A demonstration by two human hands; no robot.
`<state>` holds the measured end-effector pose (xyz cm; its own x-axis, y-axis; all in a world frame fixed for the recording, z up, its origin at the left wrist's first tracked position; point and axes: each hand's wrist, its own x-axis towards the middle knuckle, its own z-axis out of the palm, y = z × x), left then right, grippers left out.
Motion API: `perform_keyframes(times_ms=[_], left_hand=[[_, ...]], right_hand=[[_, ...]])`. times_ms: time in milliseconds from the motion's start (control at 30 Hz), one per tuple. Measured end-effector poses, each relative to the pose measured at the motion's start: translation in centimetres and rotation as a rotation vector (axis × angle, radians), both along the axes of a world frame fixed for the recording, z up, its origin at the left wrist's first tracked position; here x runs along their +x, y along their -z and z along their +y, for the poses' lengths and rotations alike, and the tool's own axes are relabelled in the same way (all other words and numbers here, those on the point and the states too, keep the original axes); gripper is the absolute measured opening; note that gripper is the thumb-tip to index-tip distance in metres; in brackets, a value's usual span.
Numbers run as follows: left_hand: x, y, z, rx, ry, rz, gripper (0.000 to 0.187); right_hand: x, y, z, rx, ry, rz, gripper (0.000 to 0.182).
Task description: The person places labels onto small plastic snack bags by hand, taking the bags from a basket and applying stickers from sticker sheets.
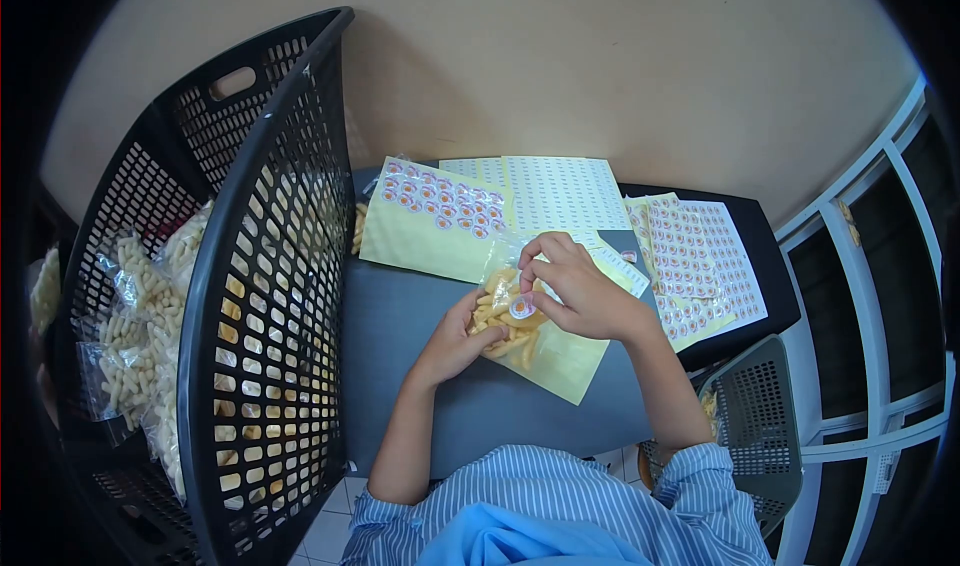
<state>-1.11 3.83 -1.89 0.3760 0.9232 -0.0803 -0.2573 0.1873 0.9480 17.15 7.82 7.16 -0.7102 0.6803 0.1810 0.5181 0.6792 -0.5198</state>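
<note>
A clear plastic bag of pale yellow finger-shaped snacks lies tilted over the desk, above a yellow backing sheet. My left hand grips the bag from its left side, thumb across the front. Over the upper right of the bag, my right hand has its fingers curled in a pinch. A round white sticker with an orange and red print shows at the right thumb tip, against the front of the bag. The right fingertips overlap the bag's upper part.
Sheets of round stickers lie at the back of the grey desk, with more sticker sheets to the right. On the left stands a large black basket holding bagged snacks. A grey-green basket sits low at right.
</note>
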Motion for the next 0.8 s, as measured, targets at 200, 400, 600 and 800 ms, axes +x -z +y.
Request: perform_keyframes(times_ms=[200,400,600,800], left_hand=[[-0.21,-0.14,-0.1,0.012,0.082,0.021,0.051],[-0.36,-0.25,-0.09,0.031,0.08,0.056,0.049],[-0.35,-0.68,-0.14,0.022,0.082,0.063,0.046],[-0.41,-0.1,-0.05,0.044,0.094,0.077,0.046]], right_hand=[[-0.37,-0.12,0.42,0.051,-0.078,-0.145,0.008],[-0.8,-0.2,0.55,0.04,-0.09,-0.163,0.008],[-0.73,0.07,0.82,0.055,-0.09,-0.187,0.008],[-0.81,0.05,0.86,0.063,-0.095,-0.197,0.008]])
